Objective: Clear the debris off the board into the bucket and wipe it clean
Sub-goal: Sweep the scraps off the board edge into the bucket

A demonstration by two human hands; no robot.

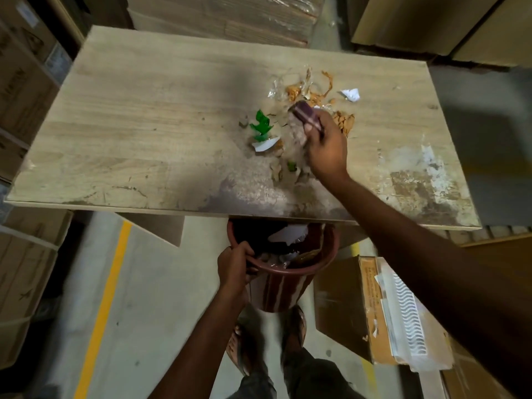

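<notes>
A pale wooden board (138, 131) lies flat in front of me, stained and dusty along its near edge. Debris (311, 90) sits right of centre: orange scraps, clear plastic, white paper bits and a green piece (261, 125). My right hand (326, 145) rests on the board amid the debris, shut on a purple striped cloth (308, 115). Below the board's near edge, a maroon bucket (288, 283) holds paper and scraps. My left hand (234, 266) grips the bucket's rim on its left side.
Cardboard boxes stand to the left (26, 82), behind the board (224, 15) and at the back right. A flat carton with white ribbed packing (388, 312) lies on the floor at my right. A yellow floor line (103, 306) runs on the left. My sandalled feet are below the bucket.
</notes>
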